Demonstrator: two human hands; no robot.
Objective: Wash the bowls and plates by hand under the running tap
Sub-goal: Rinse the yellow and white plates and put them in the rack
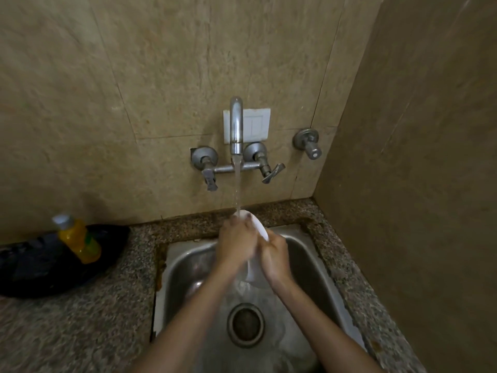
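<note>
A white plate (258,226) stands on edge over the steel sink (317,275), directly under the stream from the wall tap (236,125). My left hand (235,239) grips its left side, fingers curled over the upper rim where the water lands. My right hand (274,254) grips the right rim lower down. Most of the plate is hidden between my hands. Water runs off its lower edge towards the drain (246,324).
A yellow bottle with a white cap (78,239) stands on a black bag (40,265) on the speckled granite counter (88,319) to the left. Two tap handles (270,170) and a separate valve (309,144) stick out of the tiled wall. A side wall closes off the right.
</note>
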